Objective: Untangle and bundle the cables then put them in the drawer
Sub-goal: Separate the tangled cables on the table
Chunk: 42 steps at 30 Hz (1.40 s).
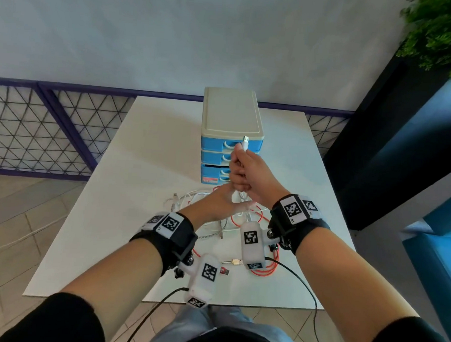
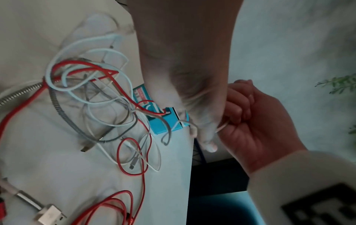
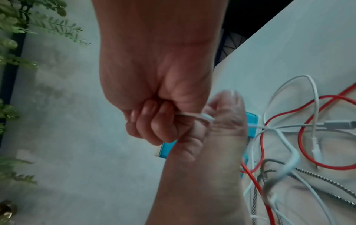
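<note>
A right hand [image 1: 248,172] grips a white cable [image 1: 244,147] in a closed fist, its plug raised before the blue drawer unit [image 1: 230,134]. The left hand [image 1: 221,203], fingers extended, touches the strand beneath. Tangled red cable [image 2: 133,153] lies on the white table [image 1: 141,166].

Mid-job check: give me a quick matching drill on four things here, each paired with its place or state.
Things:
1. white cable
2. red cable
3. drawer unit
4. left hand

States:
A. lies looped on the table
B. stands at the table's far side, drawers closed
C. gripped in the right hand's fist, plug upward
D. low over the tangle, just below the right fist

Pairs: 1-C, 2-A, 3-B, 4-D
</note>
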Motion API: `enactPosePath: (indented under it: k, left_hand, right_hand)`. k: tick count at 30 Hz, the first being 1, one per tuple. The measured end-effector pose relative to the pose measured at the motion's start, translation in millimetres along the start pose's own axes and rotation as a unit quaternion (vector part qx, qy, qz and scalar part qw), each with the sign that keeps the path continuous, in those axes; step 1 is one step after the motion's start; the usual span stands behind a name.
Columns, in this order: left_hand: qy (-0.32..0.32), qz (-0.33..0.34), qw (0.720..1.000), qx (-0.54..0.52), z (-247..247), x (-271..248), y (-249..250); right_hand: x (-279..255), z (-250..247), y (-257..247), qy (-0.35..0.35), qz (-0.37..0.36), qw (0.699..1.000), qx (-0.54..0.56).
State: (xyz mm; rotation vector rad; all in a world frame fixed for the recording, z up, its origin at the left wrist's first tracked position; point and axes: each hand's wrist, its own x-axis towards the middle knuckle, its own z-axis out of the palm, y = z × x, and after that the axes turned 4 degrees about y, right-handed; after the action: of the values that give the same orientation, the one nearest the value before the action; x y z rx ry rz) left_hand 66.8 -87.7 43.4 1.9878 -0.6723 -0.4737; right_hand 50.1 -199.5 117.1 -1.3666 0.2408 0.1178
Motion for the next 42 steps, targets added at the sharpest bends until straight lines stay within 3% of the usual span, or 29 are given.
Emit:
enactPosePath:
  k: [3,6,8,11,12,17,19,22,26,28,31,35,39,42]
  left_hand:
    - [-0.03,0.08,0.992,0.091,0.2,4.5,-1.6]
    - [0.002,0.121,0.971,0.208,-11.2,2.8,-18.1]
    - [0.032,0.094,0.955,0.279,-19.8,0.6,-31.6]
    - [0.009,0.049,0.941,0.334,-20.3,-0.6,-36.4]
    - [0.002,0.046,0.942,0.332,-18.3,-1.5,-34.2]
    - [0.013,0.009,0.985,0.173,-9.9,-11.6,-30.7]
    - [0.013,0.002,0.99,0.142,-8.5,-16.6,-39.5]
    - [-0.002,0.0,0.978,0.211,-10.2,-18.8,-50.4]
    - [-0.086,-0.005,0.935,0.345,-9.3,-20.6,-64.5]
    - [-0.06,0.02,0.922,0.382,-11.3,-20.5,-70.0]
    - [0.012,0.043,0.932,0.361,-10.5,-14.6,-64.4]
    - [0.089,0.056,0.968,0.229,-10.9,-1.5,-41.4]
    - [0.112,0.029,0.96,0.253,-15.4,-1.2,-27.3]
    - [0.094,0.035,0.959,0.264,-16.2,-5.3,-24.0]
  right_hand:
    - [-3.5,-9.5,-9.5,-0.012,0.007,0.999,-0.045]
    - [-7.9,-23.1,-14.4,-0.009,-0.007,0.983,-0.183]
    - [-9.5,-30.6,-11.7,-0.012,-0.016,0.95,-0.313]
    - [-12.6,-30.3,-2.8,-0.055,-0.024,0.862,-0.503]
    - [-13.5,-28.6,0.2,-0.061,-0.029,0.846,-0.529]
    - [-8.7,-31.9,4.5,-0.006,-0.053,0.856,-0.514]
    - [-5.9,-34.9,4.0,0.024,-0.059,0.868,-0.493]
    - [-5.2,-39.6,1.2,0.052,-0.067,0.877,-0.474]
    - [-6.4,-48.7,0.1,0.074,-0.075,0.874,-0.474]
    - [-6.6,-46.2,0.4,0.068,-0.07,0.867,-0.489]
    - [-8.9,-34.9,8.4,0.022,-0.031,0.855,-0.517]
    - [-9.6,-22.3,35.8,-0.071,0.02,0.779,-0.623]
    - [-1.4,-29.9,42.2,-0.049,0.049,0.791,-0.608]
    - [-6.7,-34.3,34.2,-0.084,0.059,0.814,-0.572]
